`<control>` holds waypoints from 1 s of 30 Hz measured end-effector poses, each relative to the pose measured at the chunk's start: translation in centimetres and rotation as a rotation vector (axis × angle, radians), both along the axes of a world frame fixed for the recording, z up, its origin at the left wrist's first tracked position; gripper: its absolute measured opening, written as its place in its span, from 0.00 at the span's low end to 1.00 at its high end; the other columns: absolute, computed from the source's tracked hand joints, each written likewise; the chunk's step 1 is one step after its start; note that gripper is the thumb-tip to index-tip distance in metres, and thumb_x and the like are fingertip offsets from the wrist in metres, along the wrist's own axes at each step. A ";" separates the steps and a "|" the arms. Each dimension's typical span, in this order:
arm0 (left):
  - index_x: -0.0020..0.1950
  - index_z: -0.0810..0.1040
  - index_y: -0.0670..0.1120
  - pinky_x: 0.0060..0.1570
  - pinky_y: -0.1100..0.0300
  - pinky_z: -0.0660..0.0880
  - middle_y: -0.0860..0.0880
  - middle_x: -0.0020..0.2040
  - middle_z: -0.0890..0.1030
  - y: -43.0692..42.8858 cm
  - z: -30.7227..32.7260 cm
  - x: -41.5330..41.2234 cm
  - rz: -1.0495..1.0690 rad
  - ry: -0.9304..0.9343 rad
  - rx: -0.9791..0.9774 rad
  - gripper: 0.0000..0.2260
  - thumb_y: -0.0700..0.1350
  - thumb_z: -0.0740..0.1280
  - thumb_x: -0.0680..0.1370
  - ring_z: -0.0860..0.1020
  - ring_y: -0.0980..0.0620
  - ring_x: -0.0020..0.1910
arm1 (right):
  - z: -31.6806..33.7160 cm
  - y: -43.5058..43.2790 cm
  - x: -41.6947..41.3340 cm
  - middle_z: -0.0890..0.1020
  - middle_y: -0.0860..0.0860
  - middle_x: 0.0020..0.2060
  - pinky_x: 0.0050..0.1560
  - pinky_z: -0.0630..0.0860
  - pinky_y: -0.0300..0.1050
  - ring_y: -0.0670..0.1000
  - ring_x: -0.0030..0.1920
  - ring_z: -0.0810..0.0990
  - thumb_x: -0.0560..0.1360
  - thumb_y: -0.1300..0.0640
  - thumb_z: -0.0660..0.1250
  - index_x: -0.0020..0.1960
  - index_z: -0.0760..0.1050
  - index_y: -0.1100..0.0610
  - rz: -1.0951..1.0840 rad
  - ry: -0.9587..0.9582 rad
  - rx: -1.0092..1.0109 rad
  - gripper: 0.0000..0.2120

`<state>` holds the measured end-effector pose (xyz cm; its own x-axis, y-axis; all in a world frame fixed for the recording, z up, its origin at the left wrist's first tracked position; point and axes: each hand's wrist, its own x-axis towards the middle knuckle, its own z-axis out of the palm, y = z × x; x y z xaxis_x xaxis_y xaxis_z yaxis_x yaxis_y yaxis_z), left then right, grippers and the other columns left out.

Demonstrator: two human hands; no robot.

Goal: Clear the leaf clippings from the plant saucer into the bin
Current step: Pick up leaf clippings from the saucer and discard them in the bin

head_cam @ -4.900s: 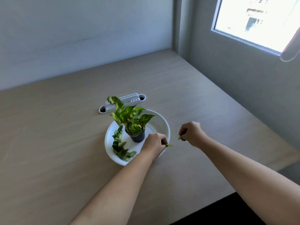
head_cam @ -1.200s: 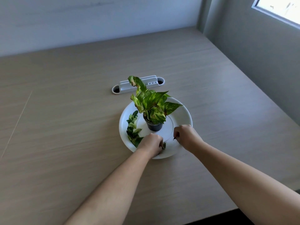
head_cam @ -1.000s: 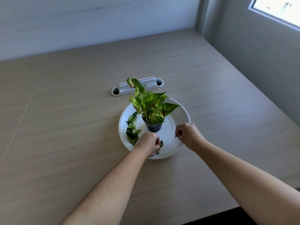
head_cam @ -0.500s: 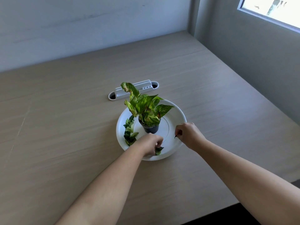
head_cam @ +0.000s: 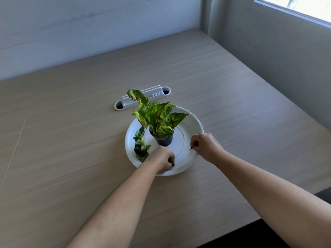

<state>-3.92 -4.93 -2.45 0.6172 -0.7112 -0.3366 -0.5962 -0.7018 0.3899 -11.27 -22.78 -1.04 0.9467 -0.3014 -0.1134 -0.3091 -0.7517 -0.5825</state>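
A white round saucer (head_cam: 192,122) lies on the wooden table. A small potted plant (head_cam: 157,120) in a black pot stands at its middle. A row of green leaf clippings (head_cam: 140,145) lies along the saucer's left side. My left hand (head_cam: 163,161) rests on the saucer's near rim, its fingers closed on a leaf clipping with a green bit showing at the fingertips. My right hand (head_cam: 206,145) hovers over the saucer's right rim, fingers pinched on a small dark clipping. No bin is in view.
A white cable grommet strip (head_cam: 141,99) is set into the table behind the saucer. Walls close the table at the back and right, with a window at the top right. The table's front edge runs near the bottom right.
My left hand has closed over the clipping at the near rim, so less of the leaf shows. My right hand has stayed pinched at the right rim. The view has shifted slightly.
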 end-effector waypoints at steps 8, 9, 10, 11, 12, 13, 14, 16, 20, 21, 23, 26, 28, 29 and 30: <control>0.39 0.84 0.44 0.40 0.64 0.74 0.50 0.37 0.82 0.4 0.7 -0.5 0.378 0.173 -0.290 0.02 0.38 0.74 0.68 0.79 0.53 0.39 | 1.0 -0.4 -0.1 0.83 0.56 0.40 0.38 0.74 0.41 0.56 0.41 0.80 0.70 0.68 0.64 0.41 0.82 0.60 -0.043 -0.031 0.032 0.09; 0.38 0.84 0.45 0.40 0.63 0.75 0.50 0.36 0.82 0.0 0.9 -0.8 0.376 0.186 -0.301 0.03 0.38 0.74 0.68 0.79 0.53 0.38 | 1.2 -0.6 -0.4 0.83 0.55 0.39 0.38 0.74 0.41 0.55 0.41 0.80 0.70 0.68 0.64 0.41 0.82 0.59 -0.052 -0.034 0.035 0.09; 0.38 0.84 0.46 0.40 0.63 0.77 0.50 0.35 0.82 -0.5 1.0 -1.1 0.374 0.205 -0.313 0.03 0.38 0.74 0.69 0.80 0.53 0.38 | 1.3 -0.9 -0.7 0.83 0.55 0.39 0.37 0.73 0.40 0.55 0.40 0.80 0.69 0.68 0.64 0.40 0.82 0.59 -0.059 -0.039 0.037 0.09; 0.37 0.83 0.47 0.40 0.63 0.77 0.51 0.34 0.82 -1.3 1.3 -1.6 0.376 0.226 -0.324 0.04 0.39 0.74 0.69 0.80 0.53 0.37 | 1.5 -1.4 -1.1 0.83 0.55 0.37 0.36 0.72 0.39 0.55 0.39 0.80 0.69 0.68 0.64 0.39 0.82 0.59 -0.070 -0.048 0.040 0.09; 0.37 0.83 0.48 0.39 0.64 0.76 0.51 0.34 0.82 -2.2 1.6 -2.0 0.375 0.239 -0.336 0.04 0.39 0.74 0.69 0.80 0.54 0.37 | 1.6 -2.0 -1.6 0.82 0.55 0.36 0.34 0.70 0.38 0.54 0.37 0.79 0.68 0.68 0.64 0.39 0.81 0.59 -0.084 -0.059 0.045 0.09; 0.37 0.83 0.48 0.39 0.65 0.75 0.51 0.34 0.82 -3.3 1.9 -2.5 0.363 0.243 -0.347 0.04 0.39 0.73 0.69 0.80 0.54 0.37 | 1.9 -2.9 -2.3 0.82 0.55 0.34 0.32 0.70 0.38 0.54 0.36 0.78 0.68 0.69 0.64 0.38 0.81 0.59 -0.106 -0.070 0.049 0.09; 0.37 0.83 0.47 0.39 0.66 0.75 0.50 0.35 0.82 -4.6 2.2 -3.0 0.346 0.242 -0.358 0.04 0.38 0.73 0.69 0.79 0.55 0.36 | 2.2 -4.0 -3.1 0.82 0.55 0.33 0.32 0.71 0.38 0.53 0.35 0.77 0.67 0.69 0.64 0.38 0.81 0.59 -0.128 -0.081 0.047 0.09; 0.37 0.83 0.45 0.38 0.64 0.75 0.48 0.35 0.82 -7.6 3.0 -4.3 0.293 0.240 -0.370 0.03 0.38 0.73 0.68 0.78 0.55 0.35 | 2.7 -6.5 -5.1 0.83 0.57 0.34 0.35 0.73 0.40 0.54 0.36 0.78 0.67 0.69 0.66 0.38 0.82 0.61 -0.175 -0.089 0.046 0.08; 0.38 0.84 0.42 0.37 0.63 0.73 0.45 0.34 0.82 -16.0 4.7 -8.4 0.121 0.218 -0.371 0.02 0.37 0.72 0.68 0.76 0.54 0.33 | 3.7 -13.4 -12.3 0.82 0.56 0.35 0.36 0.68 0.38 0.51 0.35 0.75 0.67 0.68 0.67 0.38 0.82 0.59 -0.336 -0.094 0.014 0.07; 0.38 0.84 0.42 0.35 0.64 0.72 0.43 0.34 0.82 -18.7 5.0 -9.8 0.067 0.209 -0.378 0.02 0.37 0.72 0.68 0.76 0.55 0.31 | 4.0 -15.3 -14.8 0.82 0.55 0.36 0.37 0.68 0.38 0.51 0.36 0.75 0.67 0.68 0.67 0.38 0.82 0.59 -0.388 -0.085 0.005 0.07; 0.39 0.85 0.42 0.32 0.67 0.70 0.43 0.34 0.83 -24.3 5.6 -13.4 -0.055 0.192 -0.382 0.03 0.37 0.73 0.67 0.74 0.61 0.28 | 4.6 -19.4 -20.3 0.84 0.54 0.40 0.39 0.68 0.37 0.52 0.39 0.79 0.68 0.66 0.67 0.39 0.82 0.58 -0.501 -0.064 -0.015 0.07; 0.40 0.84 0.41 0.37 0.64 0.72 0.45 0.37 0.81 -31.9 5.7 -19.7 -0.221 0.180 -0.364 0.03 0.36 0.73 0.67 0.76 0.55 0.34 | 4.9 -24.6 -28.9 0.85 0.56 0.40 0.40 0.69 0.37 0.54 0.44 0.82 0.68 0.67 0.67 0.40 0.82 0.59 -0.688 -0.040 -0.012 0.07; 0.38 0.84 0.39 0.39 0.60 0.74 0.41 0.37 0.83 -38.6 5.1 -27.4 -0.407 0.217 -0.369 0.03 0.34 0.73 0.66 0.76 0.51 0.36 | 4.7 -28.7 -38.0 0.85 0.57 0.40 0.41 0.71 0.38 0.56 0.44 0.83 0.67 0.68 0.66 0.39 0.82 0.59 -0.856 -0.011 -0.025 0.08; 0.38 0.84 0.39 0.39 0.60 0.74 0.41 0.38 0.84 -39.6 5.0 -28.5 -0.436 0.197 -0.377 0.04 0.34 0.73 0.65 0.77 0.52 0.36 | 4.6 -29.2 -39.4 0.85 0.57 0.39 0.42 0.71 0.38 0.56 0.43 0.83 0.67 0.68 0.66 0.38 0.82 0.59 -0.875 -0.008 -0.014 0.08; 0.38 0.84 0.40 0.39 0.60 0.74 0.42 0.38 0.85 -40.4 4.9 -29.5 -0.462 0.173 -0.369 0.04 0.35 0.73 0.65 0.77 0.53 0.36 | 4.4 -29.7 -40.6 0.85 0.58 0.39 0.42 0.71 0.38 0.56 0.43 0.83 0.67 0.68 0.67 0.38 0.82 0.59 -0.905 -0.010 0.000 0.08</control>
<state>-33.39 -45.35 2.46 0.1758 -0.9808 -0.0846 -0.7131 -0.1861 0.6760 -51.91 -52.48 3.40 0.3486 -0.9312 -0.1065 -0.7767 -0.2235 -0.5888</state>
